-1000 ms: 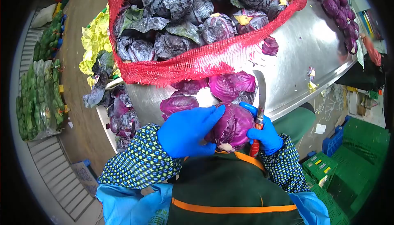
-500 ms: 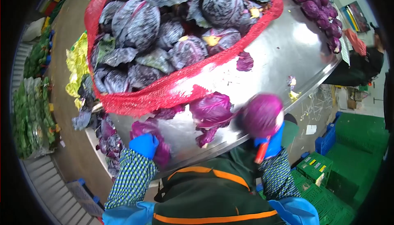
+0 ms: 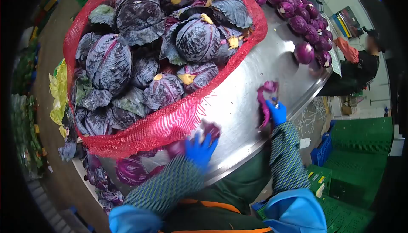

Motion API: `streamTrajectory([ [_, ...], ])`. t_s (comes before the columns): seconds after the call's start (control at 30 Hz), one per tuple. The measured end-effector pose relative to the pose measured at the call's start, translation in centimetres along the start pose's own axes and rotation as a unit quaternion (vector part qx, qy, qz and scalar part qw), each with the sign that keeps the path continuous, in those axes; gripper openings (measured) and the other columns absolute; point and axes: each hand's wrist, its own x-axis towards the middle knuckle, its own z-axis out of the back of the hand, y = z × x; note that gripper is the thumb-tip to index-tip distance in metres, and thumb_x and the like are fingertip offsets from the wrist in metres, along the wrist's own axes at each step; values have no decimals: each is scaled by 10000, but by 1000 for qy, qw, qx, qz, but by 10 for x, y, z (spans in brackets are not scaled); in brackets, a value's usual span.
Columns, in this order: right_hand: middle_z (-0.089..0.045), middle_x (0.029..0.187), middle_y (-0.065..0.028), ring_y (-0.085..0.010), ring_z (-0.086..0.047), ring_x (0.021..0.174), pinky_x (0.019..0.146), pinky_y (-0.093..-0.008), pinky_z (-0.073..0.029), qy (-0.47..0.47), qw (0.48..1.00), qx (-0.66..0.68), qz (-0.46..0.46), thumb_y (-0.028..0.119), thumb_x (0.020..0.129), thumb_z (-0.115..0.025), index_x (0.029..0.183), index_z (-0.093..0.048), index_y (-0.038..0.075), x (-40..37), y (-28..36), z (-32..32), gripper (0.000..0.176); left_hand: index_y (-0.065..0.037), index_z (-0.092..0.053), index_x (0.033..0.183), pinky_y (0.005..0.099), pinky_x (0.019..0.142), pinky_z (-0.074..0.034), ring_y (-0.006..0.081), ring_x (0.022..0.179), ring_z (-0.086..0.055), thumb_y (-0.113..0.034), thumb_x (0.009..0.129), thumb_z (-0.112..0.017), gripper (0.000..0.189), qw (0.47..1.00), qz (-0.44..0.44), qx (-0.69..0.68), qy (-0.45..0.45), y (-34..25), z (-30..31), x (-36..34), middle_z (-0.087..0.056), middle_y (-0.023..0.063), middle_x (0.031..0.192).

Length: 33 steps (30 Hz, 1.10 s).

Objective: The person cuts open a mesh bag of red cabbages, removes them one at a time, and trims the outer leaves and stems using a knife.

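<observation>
Some cabbage leaf (image 3: 262, 101) looked light, tearable, best pinched midway; the right hand (image 3: 278, 113) had a grip I couldn't tell, the left hand (image 3: 199, 153) splayed fingers.

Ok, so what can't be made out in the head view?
Right hand: head view; its own back and blur hide what, if anything, it grips.
Purple leaves by the left hand: head view; blurred, partly covered by that hand.
Lower cabbages in the red net sack: head view; hidden under upper cabbages.
Cabbage pile: head view; far end cut off by the top edge.
</observation>
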Motion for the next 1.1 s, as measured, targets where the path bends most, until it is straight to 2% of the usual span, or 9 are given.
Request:
streamTrajectory([
  [0.2,-633,828,-55,-99,-563,666,580,-258,-463,247,894,262,-268,207,862,-611,1005,-622,-10,-221,88,-134,260,-257,-465,1313,638,957,-261,428,1266,-296,-389,570,-638,774,973,210,-81,-43,96,-13,-258,-360,132,1377],
  [0.37,-642,897,-31,-74,-545,613,538,-216,-444,404,850,261,-215,214,890,-576,1130,-585,21,-299,216,-153,308,-181,-517,1252,593,947,-337,417,1274,-309,-311,639,-672,646,938,314,15,144,204,-17,-398,-303,170,1419],
  [0.4,-659,881,-44,-65,-536,570,521,-202,-428,391,873,234,-176,215,896,-563,1082,-607,20,-286,232,-150,272,-157,-582,1182,515,942,-398,372,1212,-417,-282,671,-661,532,887,398,-17,232,215,20,-382,-429,190,1322],
  [0.43,-660,865,-47,-72,-537,565,513,-212,-435,367,909,166,-108,209,896,-560,1033,-622,19,-264,246,-143,243,-118,-614,1134,436,907,-449,338,1086,-535,-201,730,-618,413,689,688,-89,210,261,-34,-388,-559,204,1149],
  [0.47,-649,825,-52,-87,-544,566,511,-226,-438,315,923,188,-112,214,891,-562,976,-631,18,-245,263,-139,224,-66,-602,1130,382,862,-478,307,984,-595,-105,779,-574,354,879,453,-121,-85,244,33,-367,-614,206,999],
  [0.6,-617,868,-14,-67,-562,714,511,-210,-432,304,929,202,58,197,873,-605,1090,-611,52,-183,323,-175,262,-41,-535,1212,382,984,-372,310,1169,-482,-62,769,-637,456,854,252,-164,-426,233,158,-191,-518,168,1241],
  [0.87,-601,893,-3,-93,-521,663,498,-254,-409,412,882,226,-46,340,781,-694,1117,-569,87,-107,355,-285,439,9,-393,1303,401,997,-374,323,1177,-470,-474,694,-740,851,780,300,-464,-293,324,179,9,-467,237,1272],
  [1.03,-465,1300,-129,-199,-496,1122,968,-325,-402,454,864,207,-69,27,763,-679,1364,-350,10,-193,335,-182,686,42,-273,1326,434,1026,-309,365,1211,-354,-371,496,-882,1109,792,173,-453,-372,206,181,-115,-286,254,1313],
  [1.1,-465,1330,-86,-127,-528,1051,746,-228,-472,504,844,171,-59,36,762,-700,1358,-365,1,-229,276,-153,684,-17,-264,1371,472,1055,-269,380,1263,-317,-321,510,-877,1100,826,150,-427,-337,158,184,-163,-270,224,1367],
])
